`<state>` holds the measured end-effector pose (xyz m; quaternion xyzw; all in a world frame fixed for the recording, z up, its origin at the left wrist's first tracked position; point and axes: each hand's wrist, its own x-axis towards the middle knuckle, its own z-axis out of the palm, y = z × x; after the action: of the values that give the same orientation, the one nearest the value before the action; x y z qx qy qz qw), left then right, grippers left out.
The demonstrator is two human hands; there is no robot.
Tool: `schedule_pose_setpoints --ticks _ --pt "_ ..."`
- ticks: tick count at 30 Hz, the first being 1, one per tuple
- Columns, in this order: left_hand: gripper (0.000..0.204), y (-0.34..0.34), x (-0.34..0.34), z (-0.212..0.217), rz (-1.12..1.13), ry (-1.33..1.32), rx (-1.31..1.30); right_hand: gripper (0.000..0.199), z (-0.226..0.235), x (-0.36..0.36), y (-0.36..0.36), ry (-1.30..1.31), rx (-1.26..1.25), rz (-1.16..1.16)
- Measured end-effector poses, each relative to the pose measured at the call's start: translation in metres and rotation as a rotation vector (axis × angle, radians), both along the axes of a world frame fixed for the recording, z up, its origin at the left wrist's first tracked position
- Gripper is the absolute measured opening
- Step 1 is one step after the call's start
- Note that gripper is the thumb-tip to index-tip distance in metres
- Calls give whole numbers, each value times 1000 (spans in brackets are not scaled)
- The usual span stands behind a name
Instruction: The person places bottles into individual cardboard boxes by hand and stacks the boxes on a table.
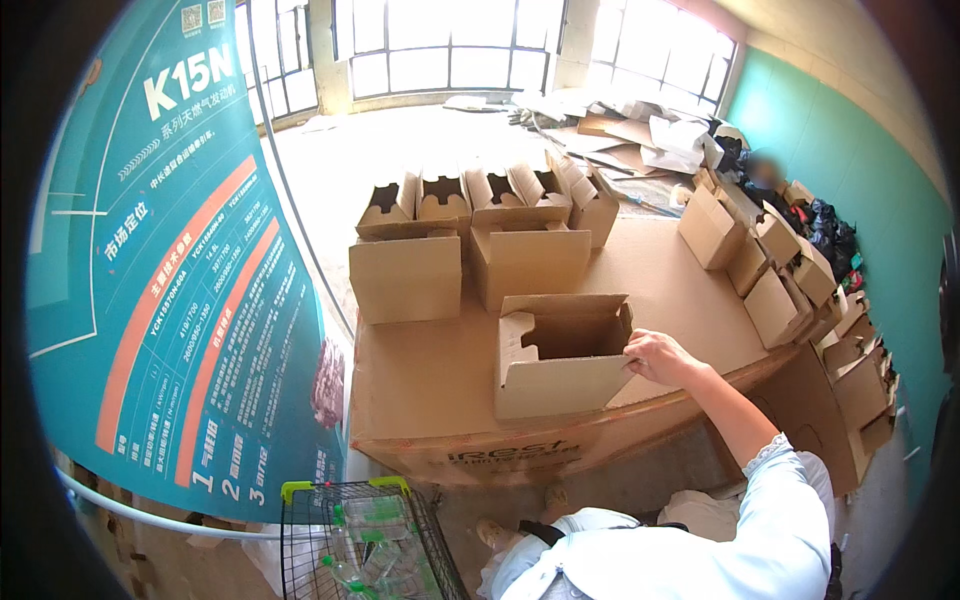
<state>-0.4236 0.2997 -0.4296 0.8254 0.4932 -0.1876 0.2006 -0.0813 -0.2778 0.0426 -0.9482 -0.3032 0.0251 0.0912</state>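
Near the front edge of a large brown carton [425, 405], which serves as a table, stands an open cardboard box [556, 388]. Its top gapes upward and the inside looks dark. My right hand [658, 358] pinches this box at the right end of its near rim, thumb and fingers closed on the cardboard. My left hand does not show. Just behind stand more open boxes of the same kind, one [405, 282] at the left and another [532, 264] beside it, with several more in a row behind them.
More open boxes [712, 228] line the carton's right side and continue down to the floor. A tall teal banner [180, 300] stands at the left. Below it is a black wire basket [428, 545] holding plastic bottles. Flattened cardboard [600, 150] and dark bags [830, 238] lie farther back.
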Motion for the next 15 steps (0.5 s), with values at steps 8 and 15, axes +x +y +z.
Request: schedule_pose_setpoints --ticks 8,15 --pt "42 -26 -57 1 35 23 34 9 -4 11 -3 -4 74 120" --pt "45 -83 -305 36 -622 968 463 16 -3 21 -16 -11 181 239"
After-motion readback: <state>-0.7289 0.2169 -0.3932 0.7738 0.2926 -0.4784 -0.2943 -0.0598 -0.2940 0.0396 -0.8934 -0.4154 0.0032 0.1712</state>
